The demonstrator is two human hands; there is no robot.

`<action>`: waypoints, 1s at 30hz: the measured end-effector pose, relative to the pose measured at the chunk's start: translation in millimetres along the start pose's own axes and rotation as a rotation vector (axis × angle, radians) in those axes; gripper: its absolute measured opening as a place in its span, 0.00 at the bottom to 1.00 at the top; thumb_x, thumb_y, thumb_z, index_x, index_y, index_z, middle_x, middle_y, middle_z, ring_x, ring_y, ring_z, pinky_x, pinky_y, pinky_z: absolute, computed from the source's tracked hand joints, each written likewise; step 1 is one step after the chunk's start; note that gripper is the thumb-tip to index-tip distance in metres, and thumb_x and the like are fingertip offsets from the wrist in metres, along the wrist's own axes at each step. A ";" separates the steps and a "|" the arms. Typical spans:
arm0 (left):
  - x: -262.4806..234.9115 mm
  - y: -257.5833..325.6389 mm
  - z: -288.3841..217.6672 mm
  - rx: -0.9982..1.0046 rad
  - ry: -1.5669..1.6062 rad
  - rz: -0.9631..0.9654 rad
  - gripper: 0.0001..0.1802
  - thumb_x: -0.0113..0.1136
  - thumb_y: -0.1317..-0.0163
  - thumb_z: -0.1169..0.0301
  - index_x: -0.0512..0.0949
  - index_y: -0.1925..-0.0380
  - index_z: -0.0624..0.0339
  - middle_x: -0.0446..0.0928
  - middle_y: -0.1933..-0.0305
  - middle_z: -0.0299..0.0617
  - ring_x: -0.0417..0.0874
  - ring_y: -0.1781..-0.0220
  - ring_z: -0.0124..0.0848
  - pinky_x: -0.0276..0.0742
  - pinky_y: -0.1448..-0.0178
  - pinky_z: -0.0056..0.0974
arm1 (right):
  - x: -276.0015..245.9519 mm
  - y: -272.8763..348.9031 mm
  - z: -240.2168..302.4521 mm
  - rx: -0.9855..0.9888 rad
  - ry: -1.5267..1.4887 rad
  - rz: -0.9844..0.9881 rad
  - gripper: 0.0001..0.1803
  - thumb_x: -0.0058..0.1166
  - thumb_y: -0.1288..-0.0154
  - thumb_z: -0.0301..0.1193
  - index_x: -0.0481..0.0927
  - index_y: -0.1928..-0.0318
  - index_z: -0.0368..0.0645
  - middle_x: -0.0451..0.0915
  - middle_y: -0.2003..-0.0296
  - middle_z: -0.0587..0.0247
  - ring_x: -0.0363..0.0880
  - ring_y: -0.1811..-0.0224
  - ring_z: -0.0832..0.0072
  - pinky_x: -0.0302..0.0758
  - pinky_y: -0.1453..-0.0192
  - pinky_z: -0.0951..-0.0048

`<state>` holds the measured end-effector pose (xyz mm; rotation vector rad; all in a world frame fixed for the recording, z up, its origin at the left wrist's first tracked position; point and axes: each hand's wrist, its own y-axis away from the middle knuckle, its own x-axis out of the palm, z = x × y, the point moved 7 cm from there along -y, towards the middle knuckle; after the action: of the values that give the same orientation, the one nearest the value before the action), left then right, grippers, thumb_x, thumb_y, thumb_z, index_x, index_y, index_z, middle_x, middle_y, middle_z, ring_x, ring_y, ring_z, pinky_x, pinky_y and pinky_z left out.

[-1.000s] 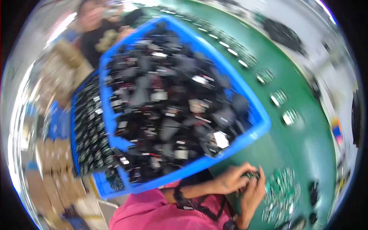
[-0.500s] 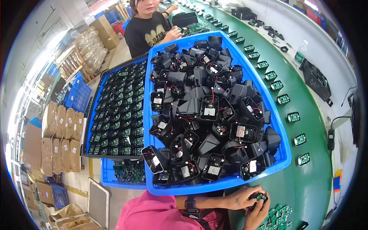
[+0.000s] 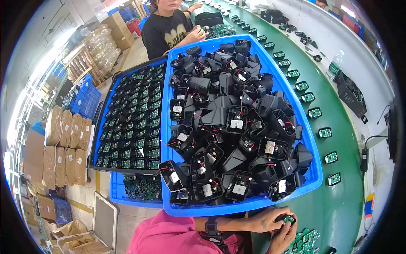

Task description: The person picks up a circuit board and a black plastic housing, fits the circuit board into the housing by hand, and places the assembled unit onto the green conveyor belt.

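Note:
A small black plastic housing with a green circuit board (image 3: 289,219) in its opening is held between both my hands, low in the view. My left hand (image 3: 270,218), with a dark band on its wrist, closes over it from the left. Fingers of my right hand (image 3: 284,239) grip it from below. Part of the housing is hidden by my fingers. Just below and right of my hands lies a pile of loose green circuit boards (image 3: 305,242). Beyond my hands stands a big blue bin (image 3: 253,206), heaped with black housings (image 3: 237,186) showing red wires and silvery blocks.
A row of housings with boards (image 3: 325,132) runs along the green bench (image 3: 347,169). Left of the bin, a tray (image 3: 127,114) holds many more. A co-worker in a black shirt (image 3: 165,31) handles a board at the far end. A plastic bottle (image 3: 336,63) stands by the wall.
The whole view has shifted slightly. Both my hands stay on the housing, with only a small change in the fingers. The co-worker's head has moved higher out of view.

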<state>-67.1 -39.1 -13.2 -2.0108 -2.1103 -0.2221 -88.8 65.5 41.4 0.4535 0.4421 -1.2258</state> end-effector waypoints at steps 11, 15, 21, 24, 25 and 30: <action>3.6 -8.4 -8.1 -0.036 -0.190 0.028 0.24 0.59 0.44 0.72 0.74 0.45 0.62 0.79 0.70 0.43 0.82 0.71 0.30 0.76 0.66 0.37 | -22.7 6.5 0.3 -0.365 0.473 0.144 0.43 0.70 0.55 0.29 0.67 0.36 0.36 0.60 0.33 0.42 0.62 0.32 0.44 0.63 0.31 0.54; -12.5 -2.5 -10.4 -0.078 -0.197 -0.039 0.27 0.61 0.39 0.70 0.70 0.39 0.63 0.82 0.64 0.46 0.84 0.72 0.28 0.79 0.69 0.33 | -19.2 -16.5 22.5 -0.352 0.437 0.313 0.42 0.71 0.58 0.29 0.68 0.38 0.36 0.72 0.43 0.43 0.72 0.40 0.46 0.68 0.34 0.55; -15.5 -0.4 10.2 -0.024 -0.113 -0.060 0.24 0.56 0.35 0.79 0.68 0.39 0.67 0.81 0.57 0.48 0.87 0.71 0.28 0.83 0.70 0.29 | -102.2 -117.2 -19.1 -0.290 0.575 -0.086 0.39 0.65 0.52 0.28 0.67 0.38 0.33 0.71 0.42 0.43 0.70 0.37 0.49 0.67 0.32 0.59; -11.7 -0.8 8.6 -0.006 -0.080 -0.013 0.19 0.55 0.33 0.78 0.71 0.42 0.69 0.81 0.59 0.48 0.87 0.71 0.29 0.83 0.71 0.29 | -131.0 -159.7 -50.8 -0.261 0.654 -0.191 0.39 0.65 0.52 0.28 0.66 0.37 0.32 0.70 0.41 0.43 0.69 0.37 0.49 0.67 0.32 0.59; -11.5 0.3 7.8 -0.009 -0.083 -0.013 0.19 0.55 0.33 0.78 0.71 0.43 0.69 0.81 0.60 0.48 0.87 0.71 0.29 0.83 0.71 0.29 | -134.5 -167.3 -55.9 -0.228 0.655 -0.189 0.39 0.65 0.51 0.28 0.66 0.37 0.32 0.70 0.40 0.43 0.69 0.37 0.49 0.67 0.32 0.59; -7.7 -2.5 8.8 -0.058 0.021 -0.025 0.18 0.56 0.32 0.76 0.71 0.45 0.71 0.79 0.60 0.47 0.86 0.72 0.29 0.82 0.72 0.28 | -138.8 -176.6 -74.2 -0.107 0.646 -0.161 0.42 0.68 0.49 0.31 0.64 0.35 0.32 0.69 0.39 0.41 0.68 0.35 0.48 0.65 0.30 0.59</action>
<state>-69.7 -44.3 -23.5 -2.0057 -2.1413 -0.3101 -302.2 167.6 40.1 0.7326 1.1067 -1.1853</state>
